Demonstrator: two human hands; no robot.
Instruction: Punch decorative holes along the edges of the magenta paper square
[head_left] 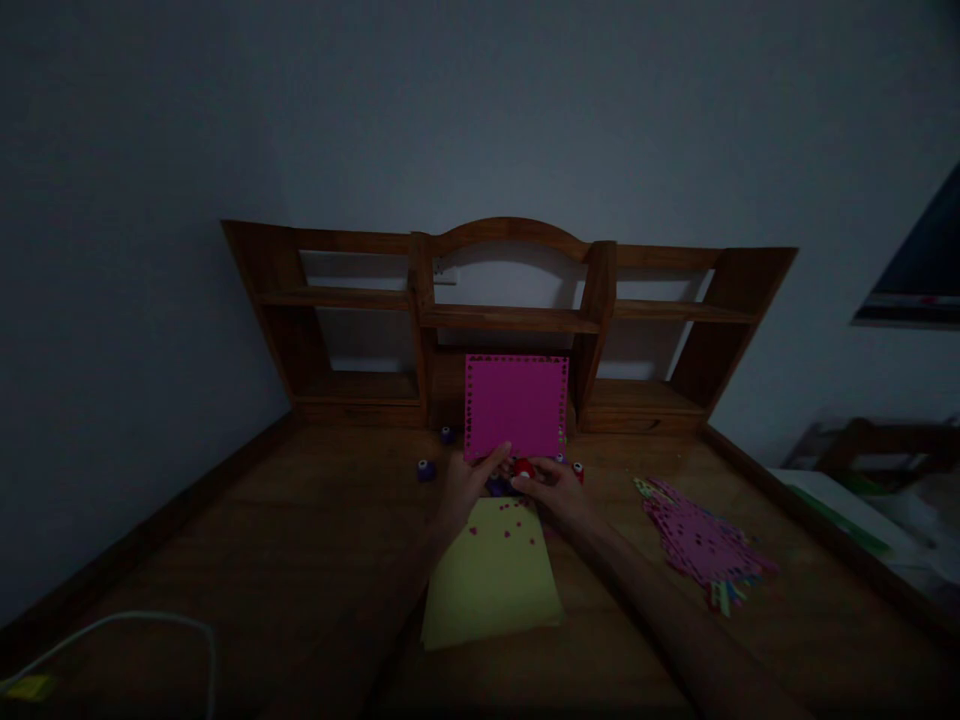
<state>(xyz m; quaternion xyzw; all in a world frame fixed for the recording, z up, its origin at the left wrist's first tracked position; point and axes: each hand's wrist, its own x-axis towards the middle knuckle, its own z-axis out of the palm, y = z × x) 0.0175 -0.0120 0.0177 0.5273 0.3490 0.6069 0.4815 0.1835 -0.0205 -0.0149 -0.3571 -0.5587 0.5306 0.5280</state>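
A pink card (pixel 516 403) with punched holes along its edges is held upright over the wooden desk (pixel 262 560). My left hand (pixel 469 484) pinches its lower left edge. My right hand (pixel 556 489) is closed on a small red punch (pixel 523 468) at the card's bottom edge. Under both hands lies a yellow sheet (pixel 491 578) dotted with tiny pink cut-outs. The room is dim and details are faint.
Small purple punches (pixel 426 470) (pixel 447 434) sit left of the card, and a red one (pixel 578 470) to its right. A pile of punched pink and coloured paper strips (pixel 701 545) lies at right. A wooden shelf unit (pixel 510 315) backs the desk. A white cable (pixel 150 625) loops at front left.
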